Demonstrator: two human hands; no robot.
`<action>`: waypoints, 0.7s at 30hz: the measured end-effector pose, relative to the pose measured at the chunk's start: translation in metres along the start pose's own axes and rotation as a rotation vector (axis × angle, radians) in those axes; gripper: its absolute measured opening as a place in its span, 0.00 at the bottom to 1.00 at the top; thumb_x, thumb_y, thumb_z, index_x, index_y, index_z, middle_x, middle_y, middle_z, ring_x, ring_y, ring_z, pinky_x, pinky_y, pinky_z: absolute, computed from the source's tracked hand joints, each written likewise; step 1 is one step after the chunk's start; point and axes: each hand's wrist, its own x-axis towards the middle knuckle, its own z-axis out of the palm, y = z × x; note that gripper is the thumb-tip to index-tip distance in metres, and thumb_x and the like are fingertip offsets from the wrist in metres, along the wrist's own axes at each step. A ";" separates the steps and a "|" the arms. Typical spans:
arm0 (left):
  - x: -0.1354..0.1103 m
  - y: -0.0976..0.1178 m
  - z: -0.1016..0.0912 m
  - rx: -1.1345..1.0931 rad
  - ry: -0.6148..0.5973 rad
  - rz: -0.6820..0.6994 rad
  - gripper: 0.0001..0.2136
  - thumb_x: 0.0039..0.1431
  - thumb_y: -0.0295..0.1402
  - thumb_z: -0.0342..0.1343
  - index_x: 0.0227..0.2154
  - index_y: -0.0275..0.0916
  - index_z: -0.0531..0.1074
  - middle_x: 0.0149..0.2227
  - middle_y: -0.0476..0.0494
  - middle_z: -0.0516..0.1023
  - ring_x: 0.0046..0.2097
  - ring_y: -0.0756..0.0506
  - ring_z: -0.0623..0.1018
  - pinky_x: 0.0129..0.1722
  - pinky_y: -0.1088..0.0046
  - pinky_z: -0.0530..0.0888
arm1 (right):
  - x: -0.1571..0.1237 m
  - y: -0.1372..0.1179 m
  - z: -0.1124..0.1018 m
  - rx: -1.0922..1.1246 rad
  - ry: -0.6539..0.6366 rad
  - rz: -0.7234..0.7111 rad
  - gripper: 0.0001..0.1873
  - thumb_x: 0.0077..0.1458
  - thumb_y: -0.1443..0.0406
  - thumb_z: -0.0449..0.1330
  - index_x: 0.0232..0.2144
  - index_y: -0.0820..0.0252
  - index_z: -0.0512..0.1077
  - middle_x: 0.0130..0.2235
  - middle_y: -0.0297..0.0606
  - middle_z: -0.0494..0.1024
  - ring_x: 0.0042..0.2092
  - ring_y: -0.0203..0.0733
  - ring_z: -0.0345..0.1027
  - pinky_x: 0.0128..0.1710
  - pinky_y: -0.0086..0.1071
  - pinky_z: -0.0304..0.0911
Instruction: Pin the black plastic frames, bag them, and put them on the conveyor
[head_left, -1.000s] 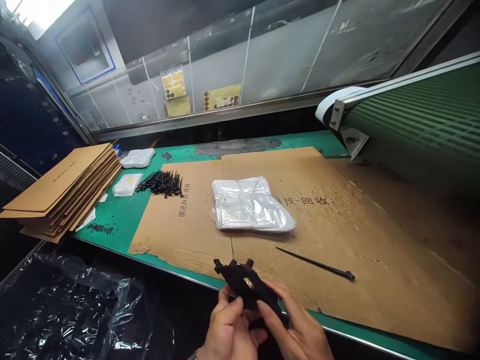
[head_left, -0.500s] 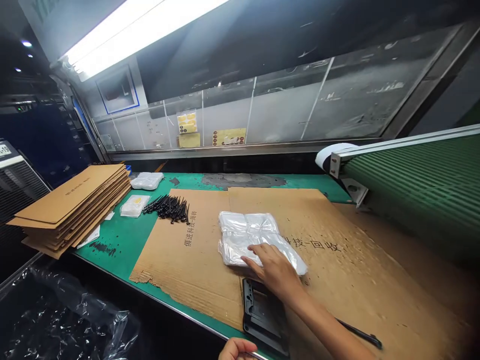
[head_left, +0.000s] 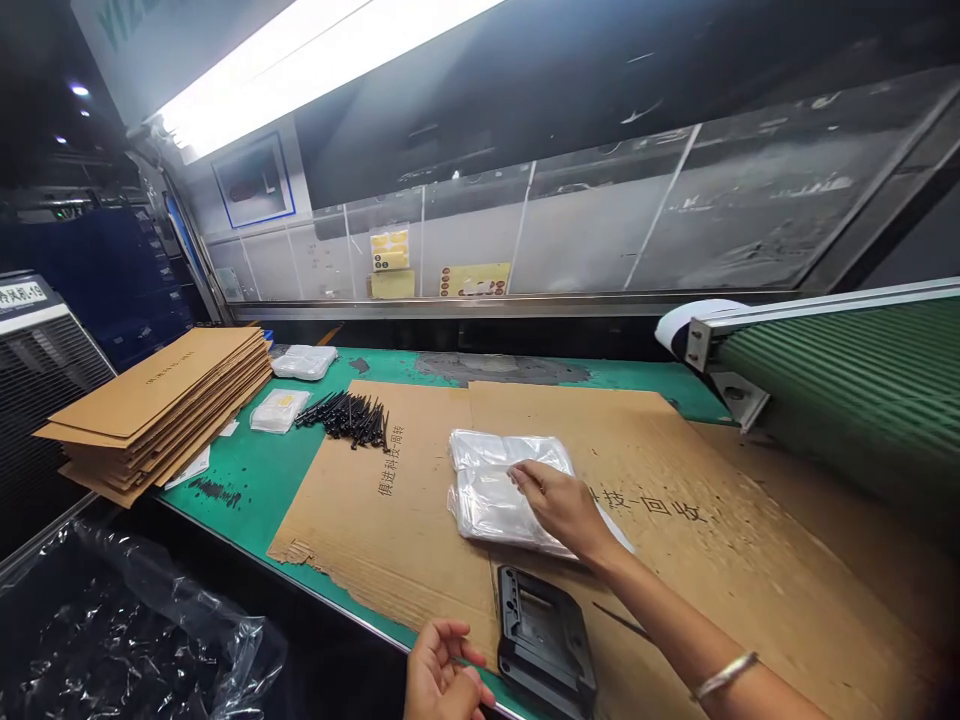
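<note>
My right hand (head_left: 559,505) lies on a stack of clear plastic bags (head_left: 495,490) in the middle of the cardboard sheet (head_left: 420,510), fingers pinching the top bag near its far edge. My left hand (head_left: 439,680) hovers at the bench's front edge, fingers loosely curled and holding nothing, just left of a black plastic tray part (head_left: 544,640) lying flat on the cardboard. A single black cable tie (head_left: 619,622) lies partly hidden under my right forearm.
A pile of black cable ties (head_left: 349,415) lies at the cardboard's far left corner. Flat cardboard boxes (head_left: 161,405) are stacked at the left, with small bagged packets (head_left: 279,410) beside them. A green conveyor (head_left: 855,385) rises at the right. A clear-lined bin (head_left: 127,630) sits below left.
The black part was in both hands, then set down on the cardboard. My right hand reached to the plastic bags and now pinches the top one; the view tilted upward.
</note>
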 end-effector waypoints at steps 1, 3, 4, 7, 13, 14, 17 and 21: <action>0.000 0.001 0.002 0.005 0.001 0.016 0.19 0.40 0.35 0.64 0.35 0.36 0.67 0.31 0.47 0.68 0.25 0.53 0.69 0.21 0.78 0.60 | 0.000 0.001 0.001 0.010 -0.020 0.010 0.11 0.61 0.64 0.50 0.30 0.63 0.68 0.30 0.34 0.72 0.33 0.37 0.66 0.35 0.32 0.60; 0.002 0.004 0.006 0.027 0.001 0.043 0.18 0.41 0.36 0.63 0.35 0.35 0.67 0.31 0.46 0.69 0.27 0.52 0.69 0.23 0.78 0.61 | -0.001 0.004 0.004 0.028 -0.063 0.031 0.11 0.60 0.63 0.53 0.28 0.63 0.67 0.28 0.33 0.70 0.31 0.36 0.65 0.34 0.32 0.60; 0.004 0.006 0.008 0.047 0.004 0.069 0.17 0.43 0.35 0.63 0.35 0.35 0.68 0.32 0.45 0.69 0.28 0.51 0.69 0.24 0.77 0.62 | -0.001 0.005 0.006 0.038 -0.084 0.044 0.12 0.59 0.62 0.54 0.27 0.63 0.67 0.27 0.32 0.69 0.30 0.36 0.64 0.33 0.32 0.60; 0.015 0.019 0.017 0.189 -0.005 0.180 0.11 0.49 0.33 0.57 0.35 0.34 0.70 0.33 0.43 0.71 0.33 0.49 0.70 0.33 0.74 0.65 | 0.002 0.006 0.011 0.092 -0.152 0.076 0.14 0.58 0.60 0.56 0.23 0.62 0.65 0.23 0.29 0.65 0.27 0.34 0.61 0.32 0.32 0.60; 0.067 0.059 0.049 0.782 -0.192 0.582 0.15 0.55 0.27 0.46 0.45 0.37 0.70 0.44 0.38 0.73 0.45 0.42 0.70 0.45 0.68 0.64 | 0.012 0.005 0.005 0.392 -0.366 0.045 0.17 0.62 0.59 0.52 0.25 0.64 0.67 0.26 0.31 0.70 0.30 0.35 0.66 0.34 0.33 0.64; 0.077 0.062 0.054 0.835 -0.214 0.633 0.17 0.54 0.26 0.47 0.48 0.37 0.69 0.48 0.38 0.71 0.50 0.41 0.68 0.50 0.67 0.61 | 0.013 0.005 0.004 0.440 -0.397 0.041 0.17 0.61 0.59 0.52 0.26 0.65 0.68 0.27 0.32 0.71 0.31 0.35 0.67 0.35 0.33 0.64; 0.102 0.065 0.066 1.064 -0.238 0.697 0.22 0.55 0.28 0.47 0.55 0.38 0.61 0.56 0.38 0.65 0.55 0.40 0.62 0.55 0.64 0.55 | 0.012 0.009 0.003 0.541 -0.442 0.068 0.15 0.60 0.60 0.55 0.25 0.65 0.68 0.26 0.31 0.70 0.31 0.35 0.67 0.36 0.34 0.65; 0.122 0.055 0.070 1.337 -0.243 0.682 0.18 0.55 0.29 0.45 0.49 0.34 0.67 0.45 0.33 0.71 0.48 0.36 0.66 0.51 0.55 0.59 | 0.013 0.023 0.006 0.622 -0.354 0.204 0.17 0.61 0.60 0.54 0.24 0.65 0.66 0.24 0.29 0.68 0.27 0.33 0.65 0.30 0.30 0.64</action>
